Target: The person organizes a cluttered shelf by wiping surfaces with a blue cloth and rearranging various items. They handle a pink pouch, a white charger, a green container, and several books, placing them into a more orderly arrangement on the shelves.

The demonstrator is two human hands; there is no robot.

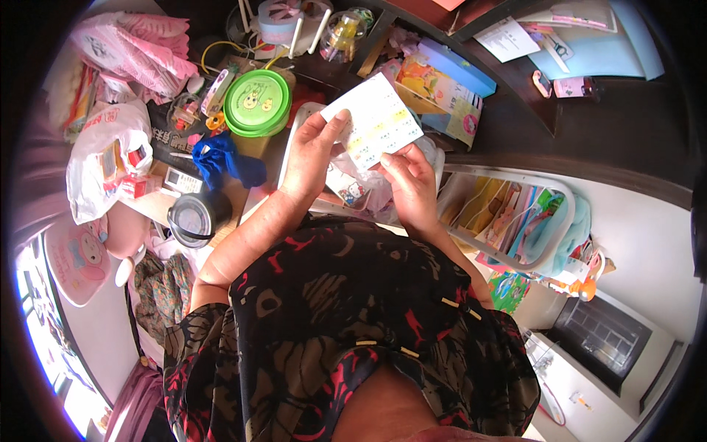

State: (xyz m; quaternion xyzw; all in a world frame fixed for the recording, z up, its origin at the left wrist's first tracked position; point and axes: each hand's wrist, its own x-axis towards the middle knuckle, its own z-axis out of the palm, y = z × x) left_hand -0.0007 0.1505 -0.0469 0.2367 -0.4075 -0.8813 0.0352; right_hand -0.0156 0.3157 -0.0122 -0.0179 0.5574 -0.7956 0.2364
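Note:
A white sheet of small printed labels [378,119], some with yellow bands, is held up over the desk. My left hand [314,152] pinches its left edge between thumb and fingers. At the lower right edge of the sheet, my right hand [407,182] grips it with thumb and fingertips. Beneath the hands are a clear plastic bag [381,185] and a case with a cartoon cat [349,188], partly hidden. Left of my left hand stands a round tub with a green lid [258,103], and a blue cloth [223,163] lies below that.
A dark-lidded container [191,219], a white remote control [183,180] and a white plastic bag [91,166] occupy the left side. Boxes and books [442,94] fill a shelf cubby beyond the sheet. At right, a white-framed rack [569,221] holds folders and a turquoise cloth.

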